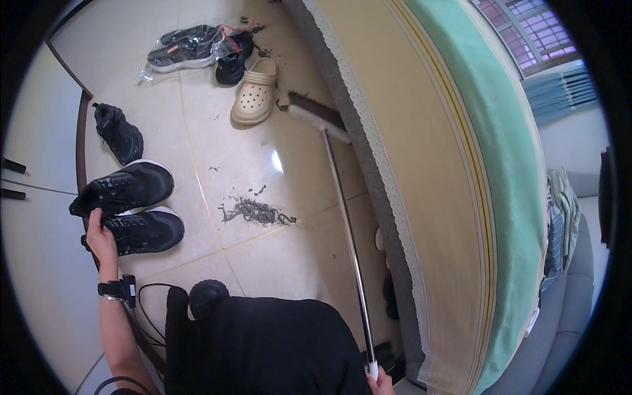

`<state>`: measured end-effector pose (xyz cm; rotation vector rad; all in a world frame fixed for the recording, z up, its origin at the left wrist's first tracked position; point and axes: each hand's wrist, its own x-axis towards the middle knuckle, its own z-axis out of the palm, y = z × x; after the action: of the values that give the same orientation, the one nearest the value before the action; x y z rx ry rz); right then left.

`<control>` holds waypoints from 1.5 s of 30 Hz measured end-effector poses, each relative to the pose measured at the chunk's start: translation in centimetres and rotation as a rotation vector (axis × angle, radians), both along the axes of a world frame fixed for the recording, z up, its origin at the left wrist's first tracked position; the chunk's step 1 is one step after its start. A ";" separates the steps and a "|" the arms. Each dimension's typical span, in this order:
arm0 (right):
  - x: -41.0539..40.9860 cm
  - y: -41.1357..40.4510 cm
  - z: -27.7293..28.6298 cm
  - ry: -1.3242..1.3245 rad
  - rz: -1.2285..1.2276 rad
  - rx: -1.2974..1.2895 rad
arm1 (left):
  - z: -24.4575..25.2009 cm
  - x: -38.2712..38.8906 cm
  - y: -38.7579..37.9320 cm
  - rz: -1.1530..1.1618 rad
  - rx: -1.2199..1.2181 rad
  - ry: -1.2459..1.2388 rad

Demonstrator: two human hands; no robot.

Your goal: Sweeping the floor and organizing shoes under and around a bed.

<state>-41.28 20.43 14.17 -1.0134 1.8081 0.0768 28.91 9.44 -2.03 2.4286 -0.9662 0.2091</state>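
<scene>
My left hand (102,243) grips a pair of black sneakers with white soles at their heel ends, beside the cabinet. The upper sneaker (133,187) and the lower sneaker (148,232) lie side by side, toes pointing right. Some of my fingers are hidden behind the shoes. At the bottom edge, my right hand (381,382) is closed around the white end of a broom's metal handle (348,222). The broom head (318,116), with dark bristles, rests on the floor against the bed base. A heap of grey dust and fluff (256,212) lies on the tiles between shoes and broom.
A beige clog (255,94), black shoes (231,66) and sneakers in a clear plastic bag (185,49) stand farther off. Another black shoe (119,133) lies by the white cabinet (44,128). The bed (424,173) borders the right side. A black cable (148,316) runs near my left forearm.
</scene>
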 end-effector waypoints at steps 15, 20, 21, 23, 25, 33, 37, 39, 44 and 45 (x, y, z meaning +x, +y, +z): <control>-8.3 16.2 8.5 0.110 -0.010 0.356 | 8.6 -11.5 -17.2 -0.720 -0.154 -0.038; -11.8 22.9 8.6 0.142 -0.021 0.422 | 8.9 -18.8 -25.4 -0.999 0.057 -0.094; -12.2 24.3 8.6 0.134 -0.039 0.422 | 8.4 -20.4 -26.8 -1.060 0.056 -0.110; -13.0 26.5 8.5 0.108 -0.132 0.380 | 7.2 -23.5 -28.8 -1.121 0.114 -0.130; -13.8 27.5 8.6 0.174 -0.020 0.443 | 5.7 -26.4 -30.4 -1.192 0.118 -0.163; -16.4 26.4 9.2 0.128 0.230 0.623 | -1.4 -33.7 -35.3 -1.280 0.281 0.046; -16.2 28.3 8.0 0.311 0.206 0.608 | -5.0 -36.2 -38.1 -1.468 0.214 0.137; -16.0 29.7 7.4 0.321 0.237 0.570 | -6.7 -37.1 -39.6 -1.563 0.174 0.097; -15.2 32.5 6.9 0.358 0.223 0.593 | -12.1 -39.8 -42.9 -1.609 0.069 -0.007; -15.1 32.8 6.9 0.366 0.264 0.539 | -13.1 -40.2 -43.2 -1.589 -0.026 -0.021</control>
<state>-56.40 53.22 21.11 -0.8702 1.8119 0.9134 -11.33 -33.80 -15.16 1.0096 -2.4327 -0.3189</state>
